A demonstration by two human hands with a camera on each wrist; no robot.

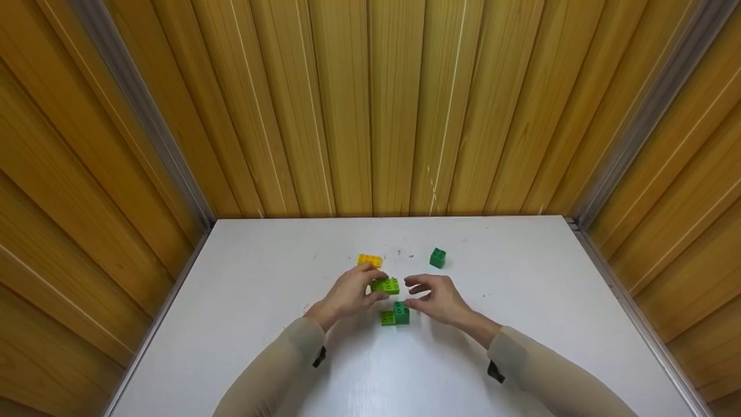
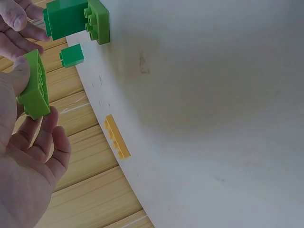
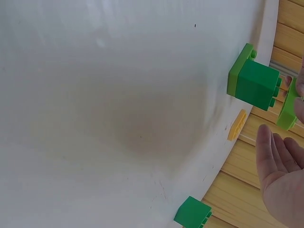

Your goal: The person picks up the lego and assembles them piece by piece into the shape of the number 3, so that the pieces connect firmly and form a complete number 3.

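Grip: My left hand [image 1: 347,292] pinched the light green brick [image 1: 385,285] between thumb and fingertips, holding it above the table with its studs facing up in the head view.
Left wrist view: The same light green brick [image 2: 34,85] sat at the tips of my fingers [image 2: 47,128], my thumb pressed on its upper end.
Right hand: My right hand [image 1: 437,298] held nothing; its fingers were loosely spread and a little curved, just right of the held brick and not touching it as far as I could see.
Stack on the table: Just below the held brick stood a dark green block [image 1: 401,313] seated on a light green plate [image 1: 387,318], both resting on the white table [image 1: 521,347] between my two hands.
Right wrist view: The dark green block [image 3: 256,84] showed clearly on its light green plate [image 3: 236,71], close to my open fingers [image 3: 270,156].
Yellow brick: A flat yellow brick [image 1: 370,260] lay on the table just beyond my left hand.
Lone cube: A small dark green cube [image 1: 437,258] stood farther back to the right, apart from everything else.
Surroundings: Wooden panel walls [image 1: 370,104] enclosed the table on three sides.
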